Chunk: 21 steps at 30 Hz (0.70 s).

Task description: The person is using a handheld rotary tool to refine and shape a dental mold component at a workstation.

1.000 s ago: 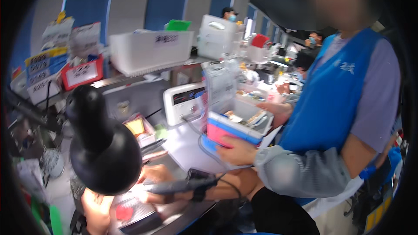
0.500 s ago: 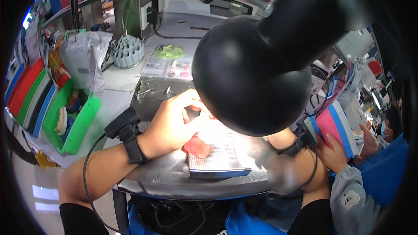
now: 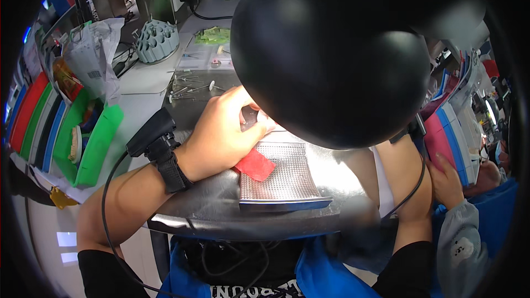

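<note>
My left hand [image 3: 223, 129] is over the back-left edge of a metal mesh tray [image 3: 295, 179], thumb and fingers curled together in a pinch. Whatever lies between those fingertips is too small and too close to the lamp's edge to make out. A folded red cloth [image 3: 256, 165] rests on the tray, just under the heel of this hand. The round black lamp head [image 3: 328, 60] blocks my right hand; only the right forearm [image 3: 407, 179] shows beside it. Several thin metal tools with shanks [image 3: 193, 88] lie on the dark worktop beyond my left hand.
A grey bur holder [image 3: 157, 41] stands at the back left. Nearer are a green bin [image 3: 102, 143] with a dental model and a plastic bag [image 3: 96, 58]. At right, a co-worker's hand [image 3: 446, 182] is beside pink and blue trays [image 3: 444, 138]. A cable hangs from my left wrist strap.
The view has shifted, and the lamp covers more of it. My right forearm shows further right. My left hand keeps its pinch near the lamp's edge; more of the tray's mesh shows.
</note>
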Tool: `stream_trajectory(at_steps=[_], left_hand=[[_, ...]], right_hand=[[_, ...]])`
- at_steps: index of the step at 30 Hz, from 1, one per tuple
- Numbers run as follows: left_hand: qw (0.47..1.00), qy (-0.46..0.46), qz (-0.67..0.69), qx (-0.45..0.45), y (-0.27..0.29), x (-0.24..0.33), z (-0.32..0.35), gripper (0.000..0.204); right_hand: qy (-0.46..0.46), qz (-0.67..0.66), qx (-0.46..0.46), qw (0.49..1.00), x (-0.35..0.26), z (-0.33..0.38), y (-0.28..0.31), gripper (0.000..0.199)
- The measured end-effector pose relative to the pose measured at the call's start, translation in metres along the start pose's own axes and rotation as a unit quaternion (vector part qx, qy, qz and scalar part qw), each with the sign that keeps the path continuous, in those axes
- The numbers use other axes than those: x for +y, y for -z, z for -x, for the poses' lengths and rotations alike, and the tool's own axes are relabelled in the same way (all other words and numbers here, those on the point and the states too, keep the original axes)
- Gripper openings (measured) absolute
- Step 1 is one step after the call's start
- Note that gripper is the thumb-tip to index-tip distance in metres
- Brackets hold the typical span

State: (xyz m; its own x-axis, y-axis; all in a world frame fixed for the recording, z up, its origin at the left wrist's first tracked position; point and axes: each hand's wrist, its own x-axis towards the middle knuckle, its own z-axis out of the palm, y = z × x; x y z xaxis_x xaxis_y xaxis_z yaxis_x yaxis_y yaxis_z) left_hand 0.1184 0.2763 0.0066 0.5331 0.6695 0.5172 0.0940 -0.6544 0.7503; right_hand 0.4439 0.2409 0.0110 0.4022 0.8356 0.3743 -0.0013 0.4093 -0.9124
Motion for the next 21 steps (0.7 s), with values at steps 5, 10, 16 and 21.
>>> stream_trajectory(at_steps=[5, 10, 16, 21], left_hand=[[0.999, 0.030, -0.025, -0.014, 0.005, 0.004, -0.003, 0.028], [0.999, 0.021, -0.045, -0.013, 0.003, 0.003, -0.002, 0.030], [0.996, 0.020, -0.090, -0.018, 0.009, 0.002, -0.001, 0.030], [1.000, -0.006, -0.020, -0.021, 0.000, 0.010, -0.005, 0.029]], right_hand=[[0.025, 0.070, -0.020, 0.997, 0.001, -0.012, -0.002, 0.028], [0.065, 0.180, -0.057, 0.980, -0.006, -0.013, -0.006, 0.029], [0.160, 0.321, -0.213, 0.909, -0.003, 0.015, -0.038, 0.030], [0.205, 0.415, -0.308, 0.831, -0.026, 0.054, -0.057, 0.030]])
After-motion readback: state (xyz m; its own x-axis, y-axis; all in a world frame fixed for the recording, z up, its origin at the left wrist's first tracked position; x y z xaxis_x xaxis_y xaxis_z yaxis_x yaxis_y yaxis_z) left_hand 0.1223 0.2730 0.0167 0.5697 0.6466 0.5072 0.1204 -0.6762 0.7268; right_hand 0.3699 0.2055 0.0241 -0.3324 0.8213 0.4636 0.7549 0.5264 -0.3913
